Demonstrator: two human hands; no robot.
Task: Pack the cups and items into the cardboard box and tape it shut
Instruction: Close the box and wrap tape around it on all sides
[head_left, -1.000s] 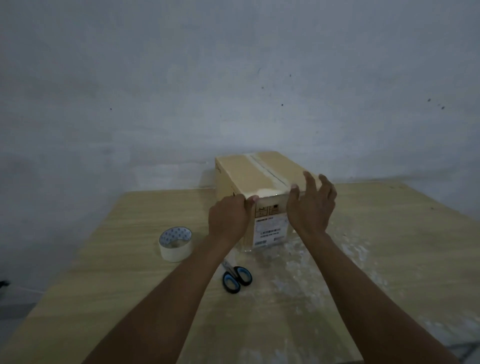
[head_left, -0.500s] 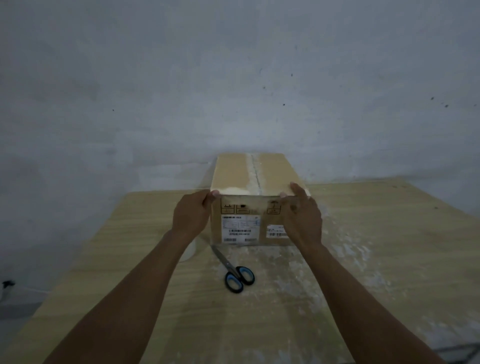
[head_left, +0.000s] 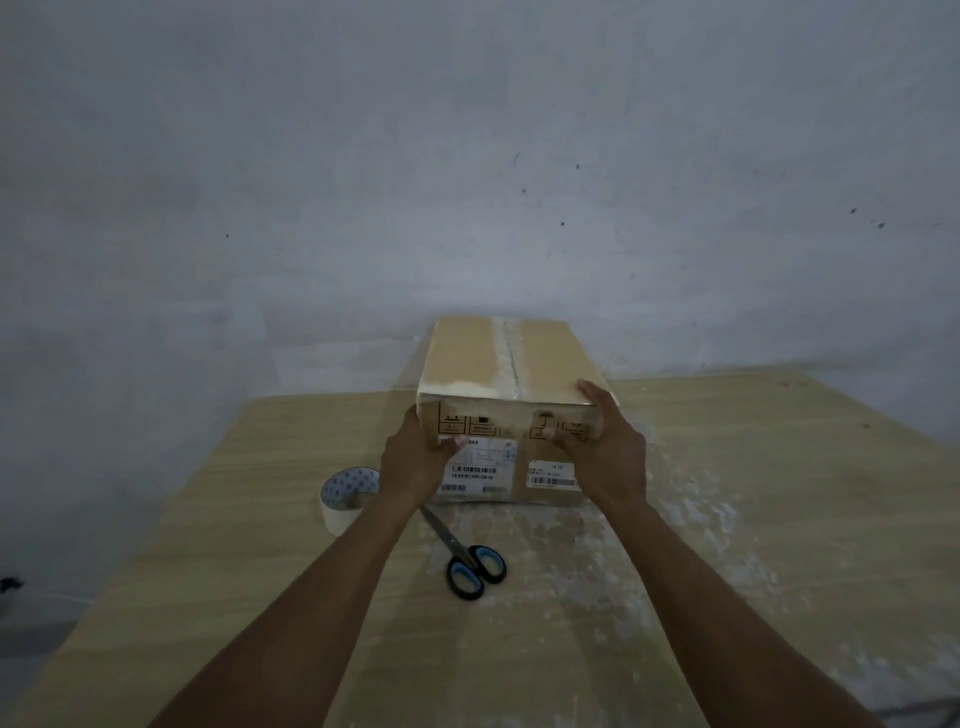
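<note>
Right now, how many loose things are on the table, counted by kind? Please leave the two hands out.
cardboard box: 1
tape roll: 1
scissors: 1
Total: 3

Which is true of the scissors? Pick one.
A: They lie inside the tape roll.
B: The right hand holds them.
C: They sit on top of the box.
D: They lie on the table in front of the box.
D: the scissors lie flat on the table on the near side of the box, while the left hand and right hand both hold the box.
</note>
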